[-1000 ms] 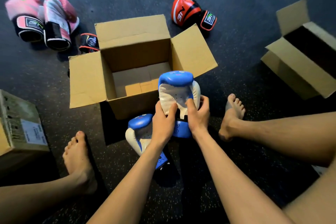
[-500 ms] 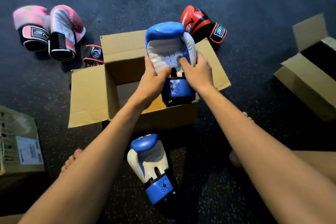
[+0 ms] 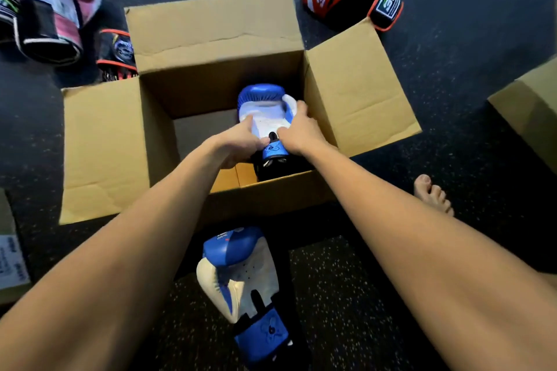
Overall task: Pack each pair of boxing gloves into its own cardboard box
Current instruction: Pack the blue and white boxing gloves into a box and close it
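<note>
Both hands, left hand (image 3: 241, 141) and right hand (image 3: 298, 132), fingers wrapped around the blue glove (image 3: 265, 105), deep inside the open box (image 3: 211, 36); its twin (image 3: 241, 274) lies on the floor (image 3: 452, 39) just outside.

A dark speckled rubber floor (image 3: 452, 99) fills the scene. A bare foot (image 3: 432, 193) rests on it at the right, toes pointing up-frame. A white printed label (image 3: 10, 262) shows at the left edge.
</note>
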